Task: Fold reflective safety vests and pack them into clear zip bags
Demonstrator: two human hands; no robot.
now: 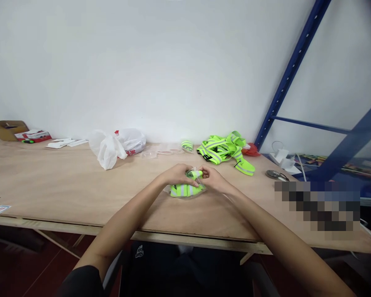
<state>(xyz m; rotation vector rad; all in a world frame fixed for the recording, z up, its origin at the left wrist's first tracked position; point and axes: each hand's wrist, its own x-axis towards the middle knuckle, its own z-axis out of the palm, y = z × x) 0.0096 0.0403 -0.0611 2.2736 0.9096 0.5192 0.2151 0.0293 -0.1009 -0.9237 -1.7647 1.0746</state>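
Both of my hands meet over the middle of the plywood table [64, 185]. My left hand [177, 175] and my right hand [212, 178] are closed on the top of a clear plastic bag [185, 190] that holds a folded neon-green reflective strap with grey stripes. The bag rests on the table under my fingers. Further back lies a loose heap of the same neon-green reflective straps [224, 150], and one small rolled strap [187, 145] sits to its left.
A white plastic shopping bag [117, 146] lies at the back centre-left, with flat clear bags [160, 150] beside it. A cardboard box [4, 128], a red-and-white box [33, 135] and papers sit far left. A blue metal rack [292, 72] stands right, with a white charger [282, 159] by it.
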